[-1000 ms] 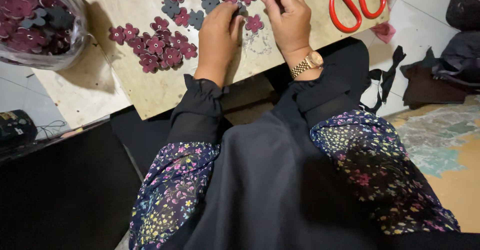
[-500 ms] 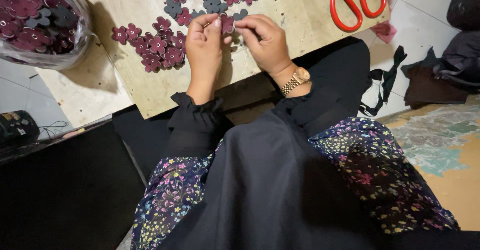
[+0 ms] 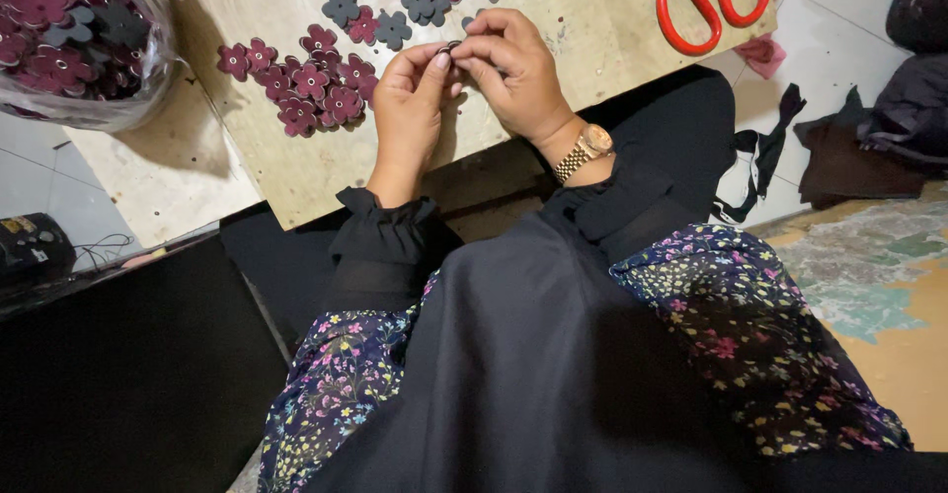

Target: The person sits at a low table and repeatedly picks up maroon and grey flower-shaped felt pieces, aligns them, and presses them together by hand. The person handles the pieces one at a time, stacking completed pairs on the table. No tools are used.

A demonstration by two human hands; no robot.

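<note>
Left hand (image 3: 410, 93) and right hand (image 3: 513, 74) meet fingertip to fingertip above the tabletop (image 3: 257, 172), pinching one small dark piece (image 3: 446, 50) between them. Beyond lie maroon flower cutouts (image 3: 311, 83), then red scissors (image 3: 706, 0).

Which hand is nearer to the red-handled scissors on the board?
The right hand. It sits left of and a little below the red-handled scissors, with bare board between them. The left hand is farther still, on the right hand's other side.
</note>
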